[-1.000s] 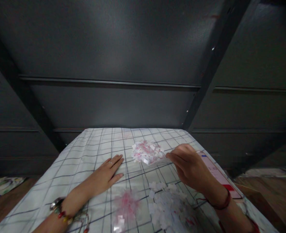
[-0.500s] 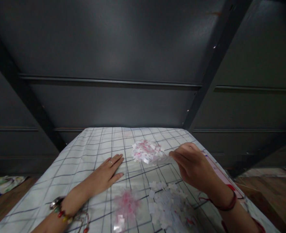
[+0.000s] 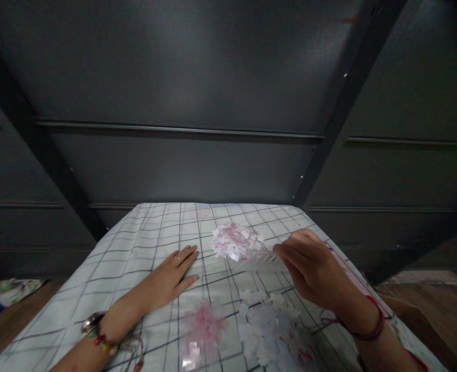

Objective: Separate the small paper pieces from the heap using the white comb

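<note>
My left hand [image 3: 168,279] lies flat on the checked cloth, fingers stretched out, a ring on one of them. Over the right side of the table, my right hand [image 3: 309,268] pinches the end of a thin translucent white strip [image 3: 263,260] with slanted, comb-like bars. The strip points left, along the near edge of a pile of white and pink scraps [image 3: 236,240]. Whether it touches the scraps I cannot tell. Closer to me are a tuft of pink translucent film pieces [image 3: 205,325] and a larger heap of white scraps [image 3: 274,328].
A white cloth with dark grid lines [image 3: 154,227] covers the table. Dark metal panels [image 3: 193,170] rise behind its far edge. A flat pink and white item [image 3: 354,276] lies at the right edge, partly behind my right arm. Patterned fabric [image 3: 11,292] shows at far left.
My right hand has shifted slightly right and nearer with the strip, whose slanted bars now show more sharply. My left hand has stayed flat in place. The piles look the same.
</note>
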